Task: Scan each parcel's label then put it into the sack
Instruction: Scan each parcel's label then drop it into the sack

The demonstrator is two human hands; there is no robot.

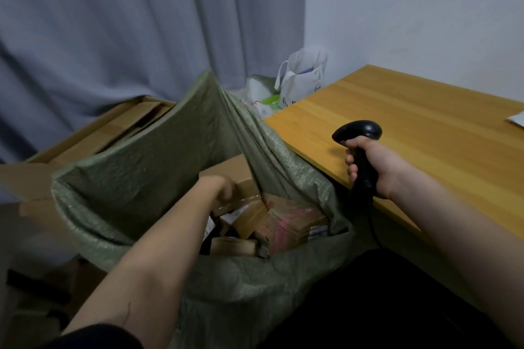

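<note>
The left hand (pixel 224 188) reaches down inside the green woven sack (pixel 136 167), blurred over the brown cardboard parcels (pixel 255 221) piled there, so I cannot tell whether its fingers grip one. The right hand (pixel 377 170) is curled round the handle of a black barcode scanner (pixel 358 133) at the near edge of the wooden table (pixel 425 127), just beside the sack.

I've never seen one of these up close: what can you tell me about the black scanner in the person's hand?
The barcode scanner is a glossy black plastic, pistol-shaped handheld with a rounded head tilted leftward toward the sack. The right hand grips its handle, fingers curled around it, beside the wooden table's edge. A black cable hangs from the handle's base.
</note>
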